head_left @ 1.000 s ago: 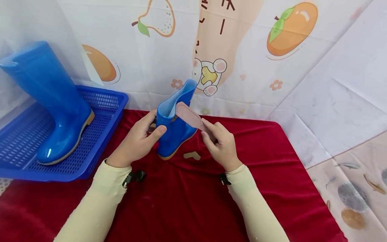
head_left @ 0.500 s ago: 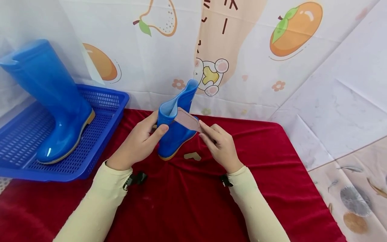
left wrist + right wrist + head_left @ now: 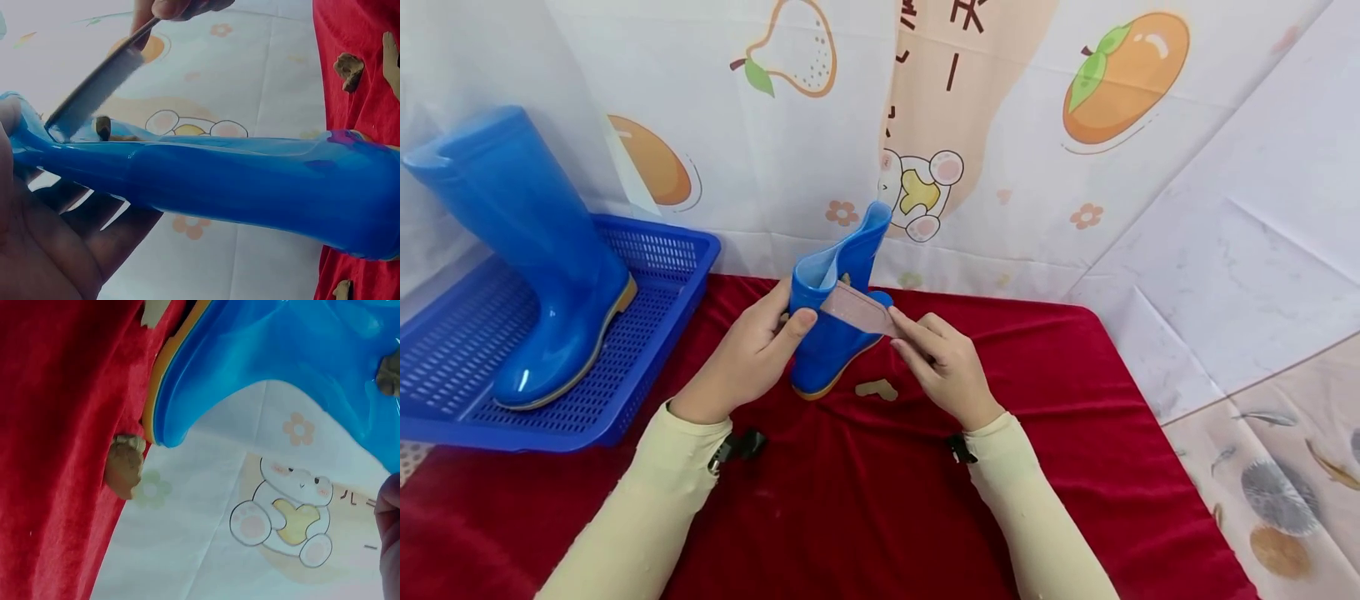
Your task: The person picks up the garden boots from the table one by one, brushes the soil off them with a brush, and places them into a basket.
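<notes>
Here's the blue boot [image 3: 831, 354], right in between the two hands, upright with a slight lean, its yellow-edged sole down at the red cloth [image 3: 850, 508]; whether it bears its weight there, I cannot tell. The left hand [image 3: 730, 362] grips the top of the shaft from the left, thumb on the near side, and the left wrist view shows the fingers spread along the blue wall with gaps between them. Over on the right, the right hand [image 3: 946, 367] pinches one end of the brush [image 3: 859, 312] between thumb and fingers, the bristles turned to the boot, the far end up at the shaft just below the opening, close beside the left thumb. A brown lump [image 3: 103, 128] sits on the shaft near the bristles! On the cloth, a beige piece [image 3: 877, 388] lies just in front of the boot, between the two wrists. Well to the left, a second boot [image 3: 542, 250] stands in the blue basket [image 3: 706, 250].
</notes>
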Demonstrator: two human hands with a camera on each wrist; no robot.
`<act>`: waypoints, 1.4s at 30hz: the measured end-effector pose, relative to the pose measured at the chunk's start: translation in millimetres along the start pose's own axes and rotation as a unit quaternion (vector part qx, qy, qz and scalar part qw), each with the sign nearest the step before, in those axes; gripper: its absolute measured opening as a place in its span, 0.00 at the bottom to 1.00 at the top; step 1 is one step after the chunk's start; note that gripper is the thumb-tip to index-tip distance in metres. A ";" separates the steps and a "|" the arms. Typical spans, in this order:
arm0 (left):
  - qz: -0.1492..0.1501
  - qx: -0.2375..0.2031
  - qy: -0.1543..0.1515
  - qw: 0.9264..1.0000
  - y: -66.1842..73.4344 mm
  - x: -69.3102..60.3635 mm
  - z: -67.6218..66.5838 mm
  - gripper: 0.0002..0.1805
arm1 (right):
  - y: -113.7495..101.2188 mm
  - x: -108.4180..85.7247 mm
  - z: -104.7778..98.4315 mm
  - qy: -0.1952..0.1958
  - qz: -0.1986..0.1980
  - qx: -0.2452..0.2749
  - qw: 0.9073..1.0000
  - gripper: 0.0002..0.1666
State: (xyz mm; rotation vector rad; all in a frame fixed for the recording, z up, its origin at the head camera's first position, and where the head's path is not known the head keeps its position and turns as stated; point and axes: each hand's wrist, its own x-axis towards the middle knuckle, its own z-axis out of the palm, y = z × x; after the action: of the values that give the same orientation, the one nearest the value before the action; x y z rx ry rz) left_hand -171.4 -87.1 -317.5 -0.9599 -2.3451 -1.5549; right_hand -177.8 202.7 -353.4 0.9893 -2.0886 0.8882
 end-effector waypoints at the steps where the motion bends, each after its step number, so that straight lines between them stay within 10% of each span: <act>1: 0.002 -0.002 -0.005 1.000 0.3 0.0 1.0 0.31 | -0.6 -0.3 0.0 -0.004 -0.003 0.003 1.000 0.30; 16: -0.021 0.017 0.051 0.998 -3.7 0.7 1.9 0.32 | 13.6 -5.5 -0.6 -0.025 0.059 -0.053 0.997 0.25; 42: -0.021 0.005 0.052 0.998 -5.3 1.3 5.4 0.33 | 18.1 -8.1 -4.2 -0.021 0.060 -0.062 0.996 0.26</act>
State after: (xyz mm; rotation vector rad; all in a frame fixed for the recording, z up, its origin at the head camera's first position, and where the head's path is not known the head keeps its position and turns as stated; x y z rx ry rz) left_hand -174.5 -83.2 -323.2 -0.8107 -2.3132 -1.5675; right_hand -187.5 217.8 -362.6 0.8313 -2.2302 0.7923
